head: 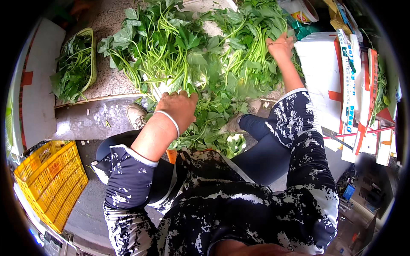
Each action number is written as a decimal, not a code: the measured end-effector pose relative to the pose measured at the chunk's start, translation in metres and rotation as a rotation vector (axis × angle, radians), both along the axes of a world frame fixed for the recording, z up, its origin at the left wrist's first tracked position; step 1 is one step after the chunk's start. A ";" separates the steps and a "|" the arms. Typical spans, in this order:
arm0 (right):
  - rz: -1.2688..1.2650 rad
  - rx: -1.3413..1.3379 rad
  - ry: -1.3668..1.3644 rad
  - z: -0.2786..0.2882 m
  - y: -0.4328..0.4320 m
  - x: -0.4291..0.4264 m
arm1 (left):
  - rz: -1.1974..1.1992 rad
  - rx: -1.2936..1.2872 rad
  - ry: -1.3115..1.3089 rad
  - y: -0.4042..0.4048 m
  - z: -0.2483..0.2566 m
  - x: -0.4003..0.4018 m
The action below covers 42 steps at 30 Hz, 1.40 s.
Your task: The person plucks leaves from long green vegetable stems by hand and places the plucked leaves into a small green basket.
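Two large heaps of leafy greens with long stems lie before me, the left heap [160, 48] and the right heap [253, 54]. My left hand [179, 107], a light bangle on its wrist, is at the near edge of the left heap, back up; its fingertips are partly hidden among the stems, so its hold cannot be told. At the far right side of the right heap, my right hand [282, 48] reaches onto the leaves with its fingers apart. More loose leaves [214, 108] hang down between my shoes.
A green basket [93, 60] of greens stands on the speckled slab at left, beside a white foam box [41, 73]. A yellow plastic crate [54, 182] is at lower left. White foam boxes [317, 76] with red tape stand at right, near a white bucket [304, 11].
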State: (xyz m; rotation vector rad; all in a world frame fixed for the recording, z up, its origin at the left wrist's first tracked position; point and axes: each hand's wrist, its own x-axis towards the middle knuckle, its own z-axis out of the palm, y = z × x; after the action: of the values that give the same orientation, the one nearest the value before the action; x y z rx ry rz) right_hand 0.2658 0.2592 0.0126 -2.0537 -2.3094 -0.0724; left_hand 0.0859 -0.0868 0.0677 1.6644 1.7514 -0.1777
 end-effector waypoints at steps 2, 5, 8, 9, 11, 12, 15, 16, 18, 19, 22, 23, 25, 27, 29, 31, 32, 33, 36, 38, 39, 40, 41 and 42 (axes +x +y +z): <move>0.408 0.189 0.021 0.002 -0.027 -0.032 | -0.022 -0.009 0.048 -0.002 -0.001 -0.004; 0.800 0.046 -0.122 -0.023 -0.044 -0.061 | -0.033 -0.039 0.021 0.006 0.000 -0.001; 1.001 -0.018 -0.201 -0.070 -0.049 -0.064 | -0.032 -0.043 0.008 0.009 -0.003 -0.002; 1.067 -0.094 -0.270 -0.074 -0.051 -0.068 | -0.019 -0.035 0.004 0.008 -0.004 -0.003; 0.997 -0.238 -0.397 -0.068 -0.043 -0.067 | 0.000 -0.020 0.008 0.004 -0.006 -0.005; 0.908 -0.378 -0.531 -0.066 -0.035 -0.058 | 0.007 0.002 0.006 0.004 -0.007 -0.003; 0.973 -0.339 -0.384 -0.073 -0.026 -0.039 | -0.002 -0.002 -0.017 0.006 -0.010 -0.003; 1.042 -0.285 -0.336 -0.076 -0.023 -0.033 | -0.008 0.001 -0.019 0.006 -0.011 -0.002; 1.066 -0.270 -0.349 -0.074 -0.027 -0.032 | -0.027 0.015 0.003 0.006 -0.013 -0.004; 1.097 -0.244 -0.345 -0.074 -0.029 -0.031 | -0.011 0.029 -0.003 0.006 -0.012 -0.002; 1.172 -0.161 -0.283 -0.065 -0.034 -0.029 | -0.010 0.040 0.003 0.009 -0.012 -0.001; 1.240 -0.119 -0.197 -0.060 -0.037 -0.030 | -0.010 0.043 0.007 0.011 -0.009 -0.001; 1.313 -0.057 -0.047 -0.050 -0.047 -0.026 | -0.023 0.032 0.052 0.018 -0.003 -0.001; 1.344 0.024 0.056 -0.029 -0.060 -0.026 | 0.000 0.116 0.067 0.023 -0.006 -0.001; 1.328 0.144 0.214 -0.001 -0.077 -0.026 | 0.073 0.262 0.064 0.031 0.000 0.001; 1.333 0.200 0.314 0.029 -0.097 -0.032 | 0.237 0.433 -0.069 0.034 0.005 0.001; 1.331 0.248 0.405 0.043 -0.107 -0.032 | 0.393 0.601 -0.217 0.037 0.006 0.002; 1.321 0.278 0.456 0.054 -0.120 -0.034 | 0.497 0.737 -0.313 0.041 0.005 0.002; 1.270 0.246 0.551 0.088 -0.165 -0.030 | 0.687 0.741 -0.834 0.053 0.003 -0.004; 1.264 0.258 0.576 0.096 -0.190 -0.029 | 0.854 0.479 -1.243 0.055 0.013 0.002; 1.266 0.203 0.631 0.095 -0.199 -0.028 | 0.908 0.311 -1.416 0.055 0.016 0.004; 1.269 0.147 0.688 0.093 -0.207 -0.029 | 0.959 0.135 -1.581 0.055 0.019 0.005; 1.300 0.180 0.657 0.088 -0.213 -0.030 | 1.039 0.088 -1.664 0.054 0.023 0.008; 1.299 0.175 0.664 0.087 -0.218 -0.030 | 1.045 0.085 -1.658 0.053 0.019 0.011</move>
State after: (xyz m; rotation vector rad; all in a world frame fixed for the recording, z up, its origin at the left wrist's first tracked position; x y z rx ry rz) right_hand 0.2354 0.0412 0.0993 -0.1461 -2.4762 0.3669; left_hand 0.0965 -0.0337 0.0872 0.2673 0.9358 1.3334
